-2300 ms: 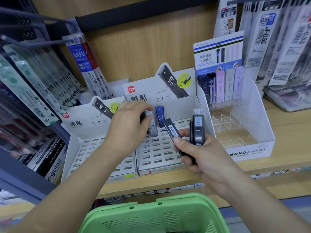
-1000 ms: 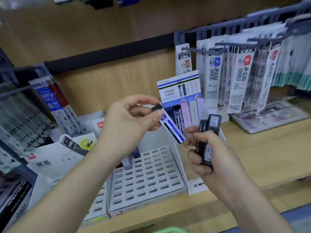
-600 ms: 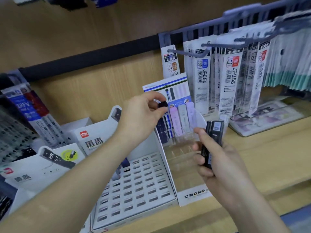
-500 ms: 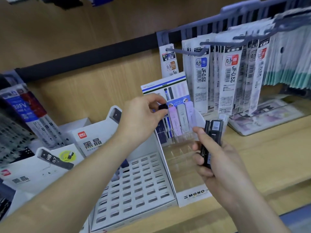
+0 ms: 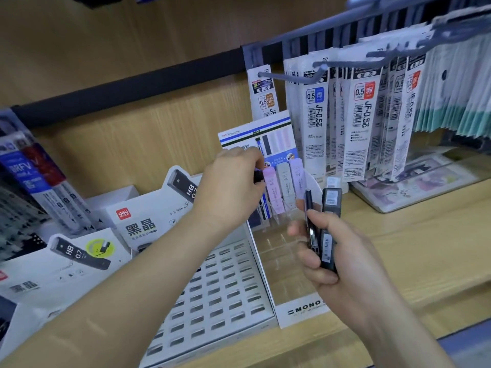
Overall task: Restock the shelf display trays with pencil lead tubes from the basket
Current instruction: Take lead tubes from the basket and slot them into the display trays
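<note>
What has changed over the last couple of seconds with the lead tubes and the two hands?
The left hand left the slotted white tray, took a blue-and-white tube from the right hand's bundle and carried it rightward into the back row of the MONO tray, next to the pink tube; it still pinches the cap. The right hand keeps its grip on two dark tubes.

MONO on tray front (image 5: 305,311), HB 0.7 on card (image 5: 71,264), JF-0.5 on refills (image 5: 317,120)

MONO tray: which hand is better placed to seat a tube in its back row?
Left. The left hand pinches a dark tube at that row, beside the pink tube; the right hand grips spare tubes lower.
</note>
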Demonstrator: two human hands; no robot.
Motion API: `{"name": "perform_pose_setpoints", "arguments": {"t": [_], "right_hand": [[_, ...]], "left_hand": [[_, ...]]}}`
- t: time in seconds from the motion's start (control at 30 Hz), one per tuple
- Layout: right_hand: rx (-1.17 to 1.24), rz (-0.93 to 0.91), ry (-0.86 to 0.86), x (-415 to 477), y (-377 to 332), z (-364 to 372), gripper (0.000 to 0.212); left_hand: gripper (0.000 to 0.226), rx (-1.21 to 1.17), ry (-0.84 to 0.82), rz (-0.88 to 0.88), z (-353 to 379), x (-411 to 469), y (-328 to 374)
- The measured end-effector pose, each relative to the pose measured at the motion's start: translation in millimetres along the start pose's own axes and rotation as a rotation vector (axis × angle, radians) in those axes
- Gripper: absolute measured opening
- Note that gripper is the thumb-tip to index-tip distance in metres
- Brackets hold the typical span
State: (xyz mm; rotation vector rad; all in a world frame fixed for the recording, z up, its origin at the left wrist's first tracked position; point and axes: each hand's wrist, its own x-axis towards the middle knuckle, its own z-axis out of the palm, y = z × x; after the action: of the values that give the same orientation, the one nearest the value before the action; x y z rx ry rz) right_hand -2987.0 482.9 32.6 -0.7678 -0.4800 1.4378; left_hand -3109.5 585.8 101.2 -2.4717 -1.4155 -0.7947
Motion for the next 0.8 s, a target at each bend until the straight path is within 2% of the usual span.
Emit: {"name": "perform_pose_setpoints", "arguments": {"t": [0.07, 0.13, 0.2, 0.27, 0.43, 0.57, 0.63, 0.73, 0.8], "right_hand": [[-0.004, 0.003, -0.028, -1, -1, 0, 0.037], [0.018, 0.025, -0.071, -1, -2, 1, 0.037], [0.052, 0.051, -0.108, -2, -3, 1, 0.039], [0.059, 0.069, -0.132, -3, -4, 2, 0.04], [-0.001, 0.079, -0.145, -6, -3, 6, 0.043], [0.024, 0.023, -0.167, -7, -3, 6, 0.041], [0.068, -0.025, -0.152, -7, -2, 6, 0.033], [0.112, -0.058, -0.065, -4, 1, 9, 0.028], [0.044, -0.074, -0.007, -3, 4, 10, 0.025]], "left_hand": [[0.011, -0.117, 0.031, -0.045, -4, -4, 2], [0.013, -0.365, -0.003, -0.129, -13, -11, 7], [0.016, -0.668, -0.162, -0.18, -23, -22, 15], [0.02, -0.82, -0.29, -0.178, -28, -33, 20], [0.029, -0.985, -0.281, -0.258, -31, -41, 6], [0.021, -1.057, -0.235, -0.315, -36, -50, -2], [0.017, -1.081, -0.205, -0.376, -36, -57, -1], [0.015, -1.077, -0.266, -0.426, -30, -72, 7], [0.012, -1.011, -0.324, -0.393, -27, -78, 11]]}}
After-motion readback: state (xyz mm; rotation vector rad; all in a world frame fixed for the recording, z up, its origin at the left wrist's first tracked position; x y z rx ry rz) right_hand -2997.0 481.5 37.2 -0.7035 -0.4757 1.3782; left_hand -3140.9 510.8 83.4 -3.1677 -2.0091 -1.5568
